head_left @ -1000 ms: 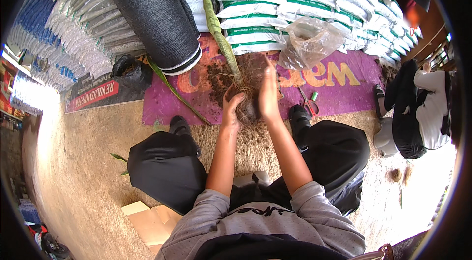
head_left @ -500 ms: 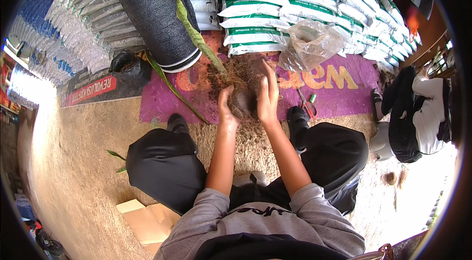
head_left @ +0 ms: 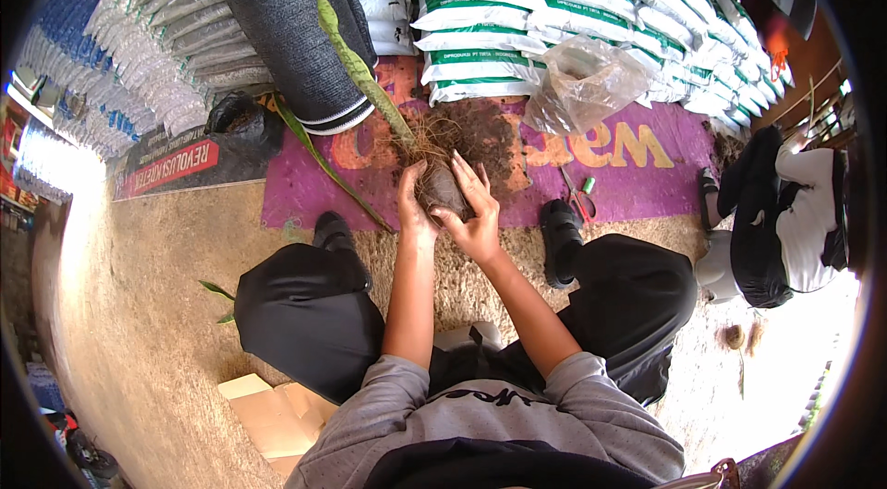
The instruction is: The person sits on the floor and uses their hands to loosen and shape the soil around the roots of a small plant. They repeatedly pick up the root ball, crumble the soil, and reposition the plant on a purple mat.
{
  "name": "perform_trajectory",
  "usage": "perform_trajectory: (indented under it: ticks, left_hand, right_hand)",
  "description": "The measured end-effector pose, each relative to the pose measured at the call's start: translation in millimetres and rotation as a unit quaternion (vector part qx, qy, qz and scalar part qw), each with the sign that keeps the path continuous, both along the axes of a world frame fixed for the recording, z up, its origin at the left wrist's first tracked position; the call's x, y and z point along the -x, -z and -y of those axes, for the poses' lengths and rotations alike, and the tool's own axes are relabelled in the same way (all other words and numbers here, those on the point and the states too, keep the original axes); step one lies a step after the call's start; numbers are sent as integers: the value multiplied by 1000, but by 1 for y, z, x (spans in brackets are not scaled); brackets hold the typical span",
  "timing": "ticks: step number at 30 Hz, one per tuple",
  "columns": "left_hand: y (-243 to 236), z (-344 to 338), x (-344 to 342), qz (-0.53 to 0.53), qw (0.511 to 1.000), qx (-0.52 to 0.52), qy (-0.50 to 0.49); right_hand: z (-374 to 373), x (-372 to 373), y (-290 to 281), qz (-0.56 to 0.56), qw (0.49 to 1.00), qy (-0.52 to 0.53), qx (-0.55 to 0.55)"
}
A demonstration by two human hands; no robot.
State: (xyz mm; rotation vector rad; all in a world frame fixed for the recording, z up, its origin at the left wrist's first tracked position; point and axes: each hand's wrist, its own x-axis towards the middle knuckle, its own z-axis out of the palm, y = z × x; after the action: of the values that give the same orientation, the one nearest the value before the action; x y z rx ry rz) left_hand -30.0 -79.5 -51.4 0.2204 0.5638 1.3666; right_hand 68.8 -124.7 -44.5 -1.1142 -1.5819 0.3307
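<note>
Between my two hands is the dark root ball (head_left: 443,186) of a snake plant, with thin brown roots sticking out at its top. The plant's long mottled green leaf (head_left: 356,59) slants up and to the left. My left hand (head_left: 417,199) cups the ball's left side. Against its right side lies my right hand (head_left: 475,216), thumb across the lower front and fingers along the edge. Loose dark soil (head_left: 490,142) is spread on the purple banner beyond the hands. A second long leaf (head_left: 319,156) lies to the left of the ball.
Red-handled scissors (head_left: 581,202) and a small green item (head_left: 589,185) lie to the right. Beyond stand a crumpled clear plastic bag (head_left: 591,87), stacked white-and-green sacks (head_left: 480,18) and a black mesh roll (head_left: 286,18). A black planting bag (head_left: 242,124) sits left. Another person (head_left: 785,212) is at right.
My right hand has moved in from the soil side and turned, its thumb now over the ball. The plant has shifted slightly left, and more loose soil shows behind it.
</note>
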Motion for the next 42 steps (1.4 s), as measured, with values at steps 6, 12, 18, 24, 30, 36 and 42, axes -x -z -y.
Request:
perform_trajectory:
  ticks: [6,12,18,24,30,36,42]
  left_hand:
    - [-13,-3,6,47,998,-15,28]
    - [-22,4,-5,-28,999,10,12]
    - [-8,18,-25,42,996,5,80]
    - [-24,9,-13,22,999,-14,45]
    - [-17,16,-16,128,972,-130,146]
    - [-27,15,-27,34,987,-36,152]
    - [-17,10,-21,78,985,-50,147]
  right_hand:
    - [2,-7,-41,0,1000,-16,9]
    - [-3,-27,-57,-99,979,162,-74]
    - [-4,-9,-36,9,990,131,52]
    - [-14,-39,-27,-299,946,123,-35]
    - [1,-9,-39,74,984,108,-124]
    - [-4,-18,-34,-57,989,77,-111]
    - [7,-20,-36,18,988,107,-109]
